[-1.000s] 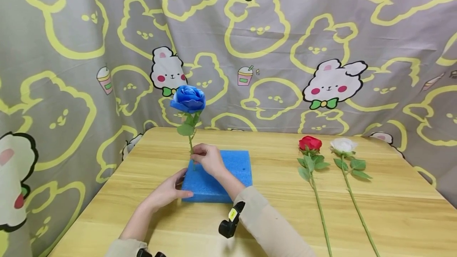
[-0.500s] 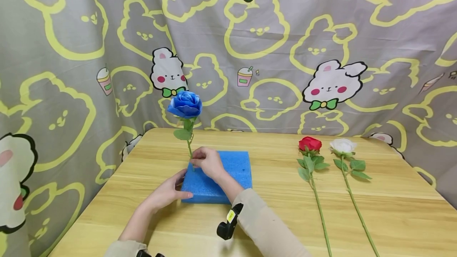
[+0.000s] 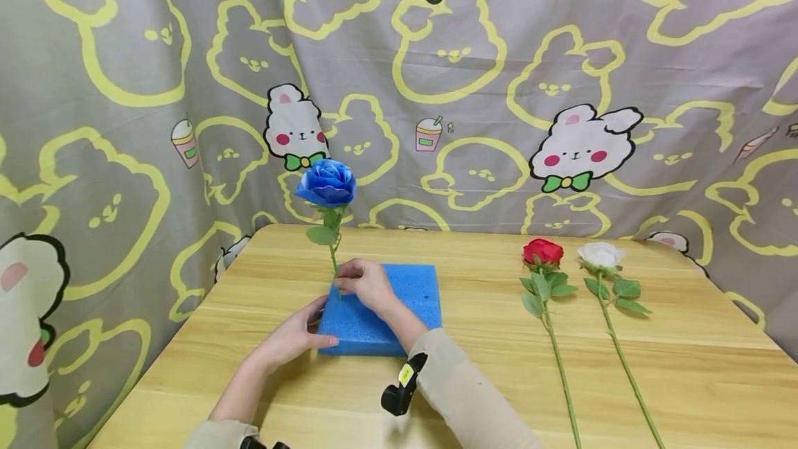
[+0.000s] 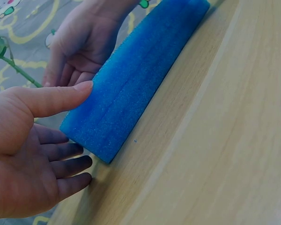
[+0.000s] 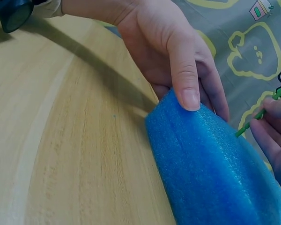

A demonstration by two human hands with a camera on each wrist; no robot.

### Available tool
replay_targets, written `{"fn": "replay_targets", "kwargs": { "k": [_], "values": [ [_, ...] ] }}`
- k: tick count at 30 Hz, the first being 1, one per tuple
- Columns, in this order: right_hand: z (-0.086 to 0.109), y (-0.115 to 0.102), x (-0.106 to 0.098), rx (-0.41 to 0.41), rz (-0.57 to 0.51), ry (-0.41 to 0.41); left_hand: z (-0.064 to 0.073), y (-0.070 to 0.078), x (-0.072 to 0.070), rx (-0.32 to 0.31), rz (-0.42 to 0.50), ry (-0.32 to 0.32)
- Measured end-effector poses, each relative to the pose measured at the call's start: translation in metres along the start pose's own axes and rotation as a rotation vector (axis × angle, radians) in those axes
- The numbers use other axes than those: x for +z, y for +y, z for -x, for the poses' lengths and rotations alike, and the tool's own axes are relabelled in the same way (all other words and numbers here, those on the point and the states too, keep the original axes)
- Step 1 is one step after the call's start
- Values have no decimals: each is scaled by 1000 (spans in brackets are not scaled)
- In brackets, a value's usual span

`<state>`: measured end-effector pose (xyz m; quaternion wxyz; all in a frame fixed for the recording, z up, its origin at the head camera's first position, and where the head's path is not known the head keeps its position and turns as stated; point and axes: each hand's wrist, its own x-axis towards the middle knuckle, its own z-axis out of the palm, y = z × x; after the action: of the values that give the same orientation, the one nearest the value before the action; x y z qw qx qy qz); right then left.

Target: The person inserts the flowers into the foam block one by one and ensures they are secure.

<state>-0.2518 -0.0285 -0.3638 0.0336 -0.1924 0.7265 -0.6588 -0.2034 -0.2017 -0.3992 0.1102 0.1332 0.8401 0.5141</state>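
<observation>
A blue artificial rose (image 3: 327, 184) stands nearly upright with its stem at the left part of a blue foam block (image 3: 414, 296). My right hand (image 3: 369, 287) pinches the lower stem between thumb and fingers, close over the foam; in the right wrist view the green stem (image 5: 242, 129) meets the foam's top surface. At the block's near left corner, my left hand (image 3: 294, 331) holds the foam, its thumb on the front face and its fingers along the left side. The left wrist view has that thumb (image 4: 65, 99) pressed against the foam's face.
On the right of the wooden table (image 3: 486, 338) lie a red rose (image 3: 542, 252) and a white rose (image 3: 600, 255), stems toward the near edge. A patterned grey curtain (image 3: 474, 75) hangs behind the table.
The blue rose and my right hand have sunk slightly toward the foam over the last second, mostly in the first half. My left hand keeps its place at the corner.
</observation>
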Motion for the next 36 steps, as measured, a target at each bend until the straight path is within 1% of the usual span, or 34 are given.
{"fn": "replay_targets", "kwargs": {
  "k": [5,11,15,18,23,29,36],
  "values": [
    [-12,21,-3,45,-76,7,-4,1,0,6,5,-9],
    [-12,23,-7,39,-69,3,-5,2,1,15,1,-9],
    [-11,23,-10,46,-78,-13,-5,2,1,2,-3,-10],
    [-10,20,-13,59,-87,-23,-5,1,-1,-6,1,-3],
    [-5,12,-21,64,-111,-36,-5,2,-4,9,-4,-4],
    [2,11,-38,84,-142,-29,-4,3,-4,12,-8,-3],
    [18,14,-70,102,-104,-12,-2,-2,0,-19,-8,3]
  ]
}}
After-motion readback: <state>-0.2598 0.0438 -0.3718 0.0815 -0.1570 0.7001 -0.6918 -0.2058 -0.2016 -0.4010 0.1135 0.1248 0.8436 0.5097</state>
